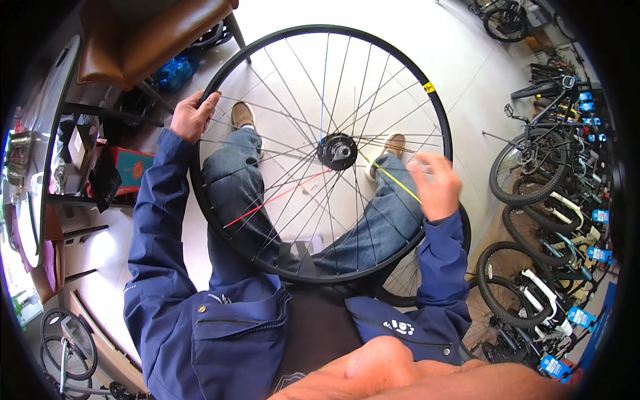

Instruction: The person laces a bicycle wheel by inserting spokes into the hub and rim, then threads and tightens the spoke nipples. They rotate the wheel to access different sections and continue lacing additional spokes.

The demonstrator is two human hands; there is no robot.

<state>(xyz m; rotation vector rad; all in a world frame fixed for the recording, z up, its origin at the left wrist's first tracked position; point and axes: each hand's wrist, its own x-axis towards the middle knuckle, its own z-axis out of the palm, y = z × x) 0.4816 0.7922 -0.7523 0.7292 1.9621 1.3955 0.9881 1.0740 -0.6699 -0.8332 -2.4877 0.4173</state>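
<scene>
Holds a large black-rimmed, wire-spoked bicycle wheel (339, 152) over legs in blue denim jeans (233, 160).
Clamps the fingers of the left hand (192, 119) on the rim (327, 29) at upper left; poises the blurred right hand (439, 190) beside a thin yellow spoke (393, 179), with fingers too smeared to tell as apart or together. Looks past a thin red spoke (277, 199) to brown shoes (241, 113) on a pale floor (467, 40), a brown leather chair (180, 27) at upper left and dark parked bicycles (517, 200) along the right.

Bicycles (533, 293) right of the wheel (339, 152)
</scene>
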